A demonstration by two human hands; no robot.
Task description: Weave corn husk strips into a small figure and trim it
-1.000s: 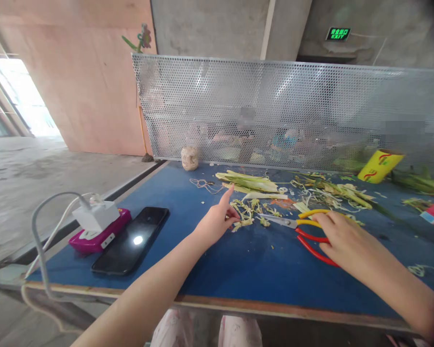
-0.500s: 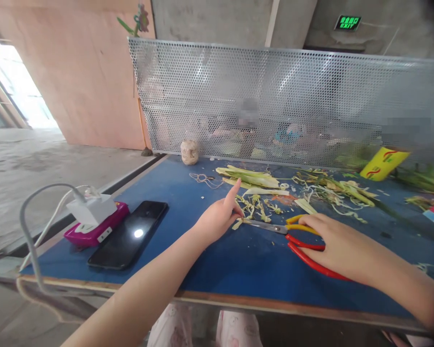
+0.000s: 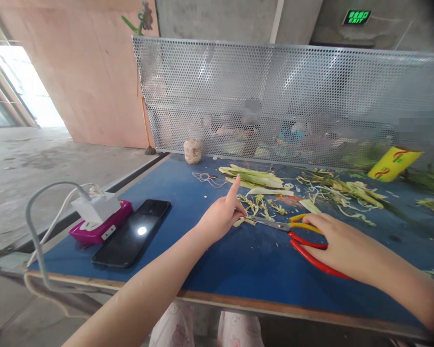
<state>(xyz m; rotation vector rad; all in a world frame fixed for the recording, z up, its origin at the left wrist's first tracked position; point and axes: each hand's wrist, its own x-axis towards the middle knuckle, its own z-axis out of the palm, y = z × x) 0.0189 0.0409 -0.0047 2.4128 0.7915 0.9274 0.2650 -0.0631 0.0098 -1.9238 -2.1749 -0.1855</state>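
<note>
My right hand is wrapped around the handles of a pair of scissors, one yellow and one red. The blades point left and look nearly closed. At their tips is my left hand, its index finger raised and its other fingers pinched together. What the pinch holds is too small to make out. Thin pale-green plant trimmings lie just beyond the blades. Behind them rests a bundle of flat green leaf stalks.
A black phone and a magenta power strip with a white charger sit at the left. A whitish jar-like object stands by the perforated metal screen. A yellow tube lies back right, near more plant scraps.
The whole view has shifted slightly, moving the scene a little to the right. Both hands and the scissors keep nearly the same pose, with the left fingers still at the blade tips.
</note>
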